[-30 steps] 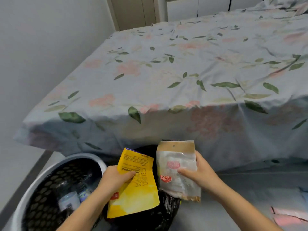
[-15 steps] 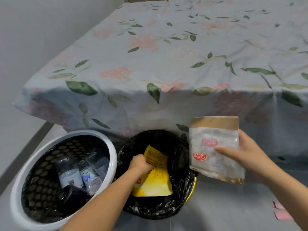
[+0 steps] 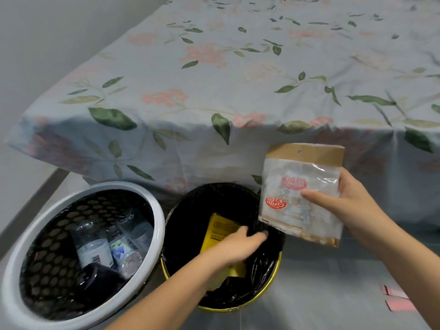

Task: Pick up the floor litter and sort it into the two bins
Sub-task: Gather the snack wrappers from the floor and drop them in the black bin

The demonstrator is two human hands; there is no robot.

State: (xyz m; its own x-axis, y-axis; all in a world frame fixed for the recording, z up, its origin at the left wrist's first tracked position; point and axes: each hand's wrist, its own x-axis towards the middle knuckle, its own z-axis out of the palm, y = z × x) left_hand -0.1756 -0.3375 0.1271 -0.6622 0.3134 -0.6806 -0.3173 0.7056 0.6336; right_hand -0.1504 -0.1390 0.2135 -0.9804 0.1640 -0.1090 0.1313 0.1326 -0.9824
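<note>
A clear plastic packet with a brown card header [image 3: 301, 194] is gripped in the right hand [image 3: 350, 206], held above the rim of the yellow bin lined with a black bag [image 3: 266, 282]. A yellow packet [image 3: 220, 231] lies inside that bin, partly hidden by the left hand [image 3: 238, 246], whose blurred fingers leave its grip impossible to tell. Clear plastic bottles [image 3: 95, 248] are seen in the white-rimmed mesh bin [image 3: 152, 225] alongside. Pink scraps [image 3: 397, 300] remain on the grey floor [image 3: 321, 294] before a floral-covered bed [image 3: 238, 79].
</note>
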